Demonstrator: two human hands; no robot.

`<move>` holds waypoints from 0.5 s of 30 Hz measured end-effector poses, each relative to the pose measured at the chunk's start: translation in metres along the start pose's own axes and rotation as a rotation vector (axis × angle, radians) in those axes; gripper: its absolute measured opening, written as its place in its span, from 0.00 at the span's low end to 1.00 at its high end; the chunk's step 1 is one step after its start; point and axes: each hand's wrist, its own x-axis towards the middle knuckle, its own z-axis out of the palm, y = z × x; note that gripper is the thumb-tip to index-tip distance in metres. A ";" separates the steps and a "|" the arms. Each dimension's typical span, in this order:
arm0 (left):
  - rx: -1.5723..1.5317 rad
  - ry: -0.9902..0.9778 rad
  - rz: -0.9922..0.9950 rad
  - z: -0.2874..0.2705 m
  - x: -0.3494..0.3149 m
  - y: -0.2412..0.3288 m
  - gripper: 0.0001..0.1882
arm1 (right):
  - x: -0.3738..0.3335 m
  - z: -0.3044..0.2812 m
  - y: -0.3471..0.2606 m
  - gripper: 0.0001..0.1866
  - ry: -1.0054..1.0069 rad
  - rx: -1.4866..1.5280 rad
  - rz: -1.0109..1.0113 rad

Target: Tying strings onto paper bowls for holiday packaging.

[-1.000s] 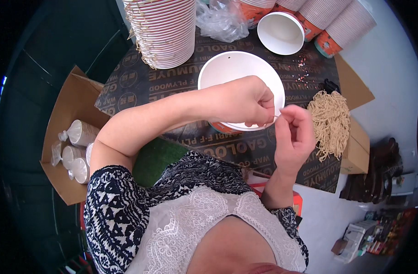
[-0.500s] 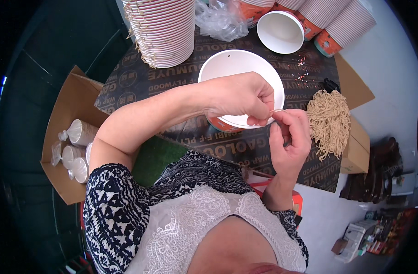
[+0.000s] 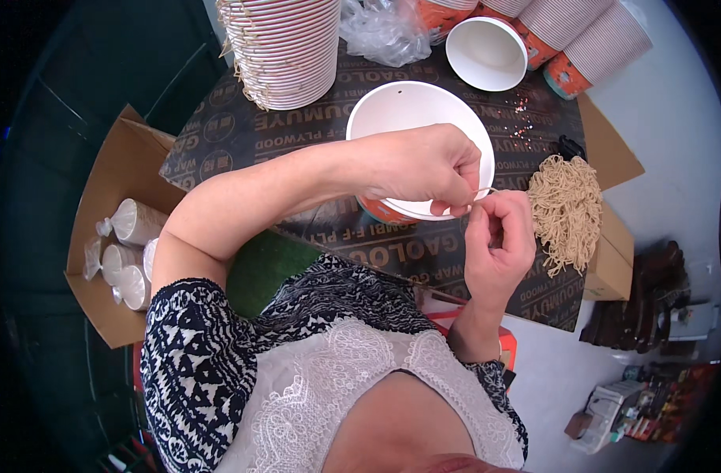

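A large white-lined paper bucket (image 3: 376, 118) with an orange outside stands at the table's near edge, a small hole showing in its far wall. My left hand (image 3: 435, 165) reaches across its opening, fingers closed at the right side of the rim. From between those fingers a thin tan cord (image 3: 485, 190) runs to my right hand (image 3: 502, 240), which pinches it just outside the rim. The left fingertips are partly hidden, so how the cord meets the bucket wall cannot be made out. A loose heap of tan cords (image 3: 565, 209) lies to the right.
A tall stack of buckets with cord ends (image 3: 285, 55) stands at the far left. Beyond are a crumpled clear plastic bag (image 3: 388, 35), a single white bucket (image 3: 486, 55) and nested stacks (image 3: 585, 51). Left of the dark table sits a cardboard box (image 3: 100, 303) holding bagged stacks.
Both hands stay at the right side of the bucket rim, and the right fingers have closed more tightly on the cord near the left fingertips. The whole view has shifted slightly.
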 end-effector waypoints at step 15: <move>0.024 0.035 -0.016 -0.002 -0.003 0.002 0.02 | -0.001 -0.001 -0.001 0.08 -0.007 0.015 0.001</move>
